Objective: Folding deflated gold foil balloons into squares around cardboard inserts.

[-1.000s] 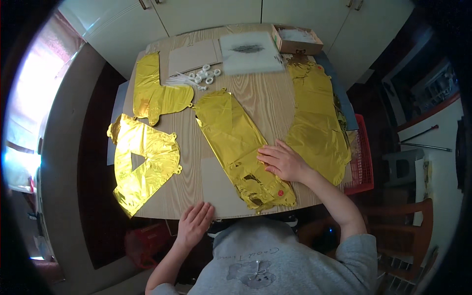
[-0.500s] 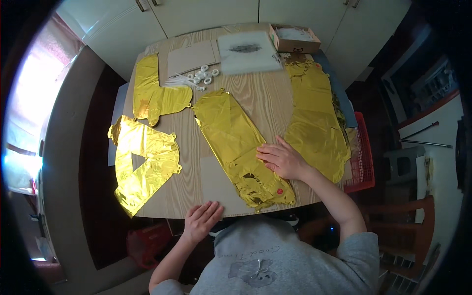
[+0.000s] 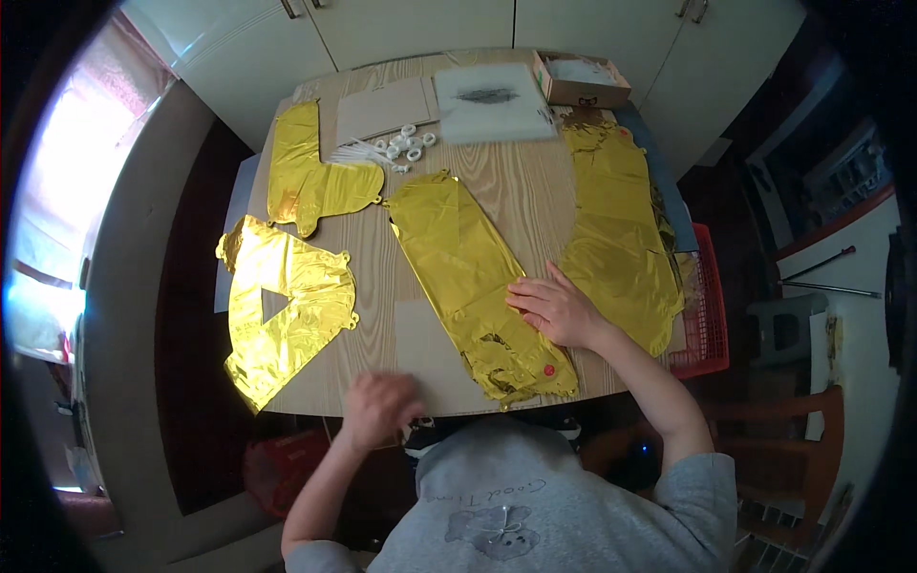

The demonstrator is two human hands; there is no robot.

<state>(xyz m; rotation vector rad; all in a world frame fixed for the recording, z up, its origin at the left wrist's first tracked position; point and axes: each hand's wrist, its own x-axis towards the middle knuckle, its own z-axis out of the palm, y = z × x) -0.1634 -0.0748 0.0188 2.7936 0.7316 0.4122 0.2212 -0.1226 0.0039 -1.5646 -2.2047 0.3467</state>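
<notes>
A long flat gold foil balloon (image 3: 458, 258) lies slantwise across the middle of the table, its near end creased and marked with a red dot. My right hand (image 3: 559, 306) rests on its right edge, fingers stretched out. Above the table's front edge hovers my left hand (image 3: 382, 406), smeared by motion, beside a pale flat sheet (image 3: 425, 349) partly under the balloon. To the left lies a gold foil balloon with a triangular hole (image 3: 315, 291). Behind that is an L-shaped gold foil balloon (image 3: 301, 186). A wide curved gold foil balloon (image 3: 616, 239) spreads along the right side.
White rings (image 3: 413, 141) and thin white sticks (image 3: 358, 153) lie near the back. Behind them are a beige board (image 3: 382, 110), a whitish sheet with a dark smudge (image 3: 497, 124) and a small open box (image 3: 587, 93). A red basket (image 3: 704, 306) stands off the right edge.
My left hand has lifted off the table's front edge and is moving. My right hand stays on the long balloon. The whole view has shifted slightly.
</notes>
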